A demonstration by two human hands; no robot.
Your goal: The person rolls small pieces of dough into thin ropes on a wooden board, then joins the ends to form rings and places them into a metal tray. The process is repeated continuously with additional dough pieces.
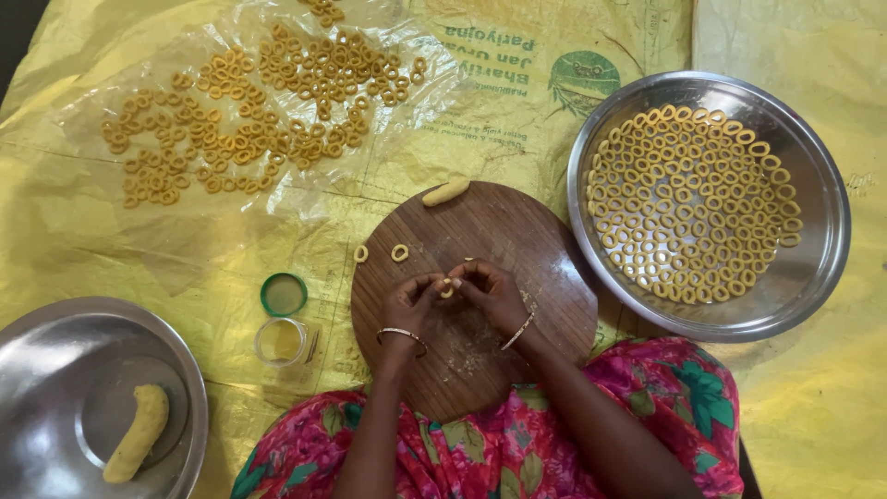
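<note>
My left hand point(409, 300) and my right hand point(490, 291) meet over a round wooden board point(545, 268), fingertips pinched together on a small piece of yellow dough point(447, 288) shaped between them. Two finished dough rings point(399, 252) lie on the board just beyond my fingers. A short dough roll point(446, 191) rests at the board's far edge. Both wrists wear thin bangles.
A large steel plate point(818, 249) at right holds several rows of dough rings. More rings point(249, 120) are spread on clear plastic at far left. A steel plate point(55, 370) at near left carries a dough log point(139, 432). A small open jar point(281, 340) and its green lid point(283, 295) sit beside the board.
</note>
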